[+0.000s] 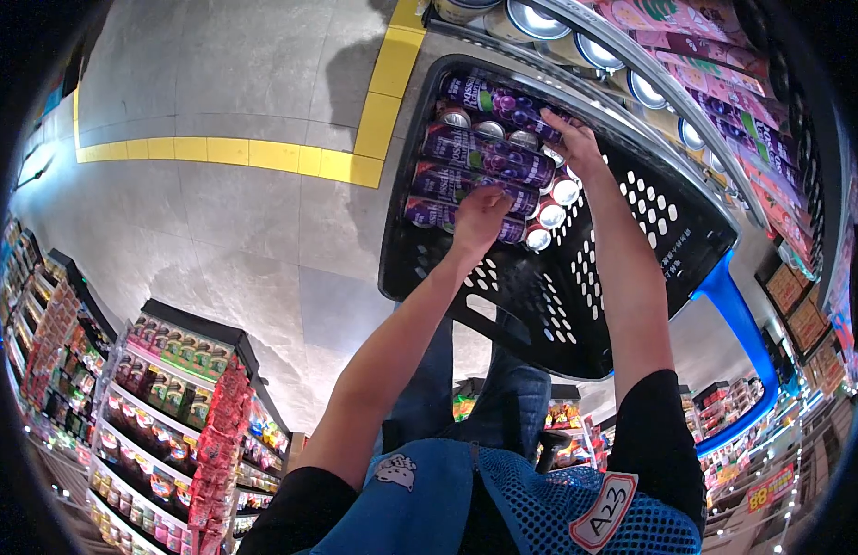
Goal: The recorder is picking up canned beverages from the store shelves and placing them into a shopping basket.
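Note:
A black plastic basket (503, 319) with slotted walls lies in front of me. In its far part, several tall purple cans (484, 155) with grapes printed on them lie side by side, over and among upright cans with silver tops (551, 215). My left hand (484, 217) is closed with curled fingers on the nearer purple cans; its fingertips are partly hidden. Farther off, my right hand (571, 139) grips the right end of the farthest purple can (503, 100), its fingers bent round that end.
A blue handle (773, 370) stands out at the basket's right. Close by on the far right is a shelf (623, 37) with large tins and pink and purple packages. Yellow floor tape (234, 151) marks the grey floor. Stocked shelves (160, 398) stand at the lower left.

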`<state>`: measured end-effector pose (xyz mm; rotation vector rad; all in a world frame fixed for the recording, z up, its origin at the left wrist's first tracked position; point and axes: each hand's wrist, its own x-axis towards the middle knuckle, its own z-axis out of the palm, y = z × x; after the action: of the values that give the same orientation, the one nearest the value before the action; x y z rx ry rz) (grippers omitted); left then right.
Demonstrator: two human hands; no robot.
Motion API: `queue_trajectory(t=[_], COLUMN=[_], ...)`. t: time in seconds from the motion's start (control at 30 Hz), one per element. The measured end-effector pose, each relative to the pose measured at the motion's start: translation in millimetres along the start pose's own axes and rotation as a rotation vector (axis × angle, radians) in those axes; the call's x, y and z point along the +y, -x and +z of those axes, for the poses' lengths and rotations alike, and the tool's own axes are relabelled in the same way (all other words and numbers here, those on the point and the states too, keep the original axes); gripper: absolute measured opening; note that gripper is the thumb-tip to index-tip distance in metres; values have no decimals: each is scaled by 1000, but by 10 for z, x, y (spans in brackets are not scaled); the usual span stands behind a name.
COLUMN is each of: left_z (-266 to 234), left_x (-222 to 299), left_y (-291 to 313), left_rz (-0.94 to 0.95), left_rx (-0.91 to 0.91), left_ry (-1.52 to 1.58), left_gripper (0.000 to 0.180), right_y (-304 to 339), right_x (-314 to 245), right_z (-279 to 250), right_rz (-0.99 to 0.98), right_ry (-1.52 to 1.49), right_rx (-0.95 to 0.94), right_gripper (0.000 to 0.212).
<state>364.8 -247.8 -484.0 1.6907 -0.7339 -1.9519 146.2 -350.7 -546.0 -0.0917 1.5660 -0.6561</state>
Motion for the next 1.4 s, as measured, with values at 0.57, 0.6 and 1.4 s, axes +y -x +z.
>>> queue_trajectory(t=[0.57, 0.6, 1.4], left_z=[-96, -164, 22], left_x=[1353, 1342, 1073], left_y=[-3, -28, 216], left_rz=[-68, -87, 701], left_rx=[52, -40, 370], left_ry=[421, 247, -760], left_gripper=[89, 90, 57], right_y=[979, 997, 1021], right_x=[164, 166, 462], right_z=[-892, -842, 197], right_rz=[119, 89, -436], right_ry=[-239, -221, 743], right_rx=[-216, -236, 74], right_gripper=[43, 44, 71])
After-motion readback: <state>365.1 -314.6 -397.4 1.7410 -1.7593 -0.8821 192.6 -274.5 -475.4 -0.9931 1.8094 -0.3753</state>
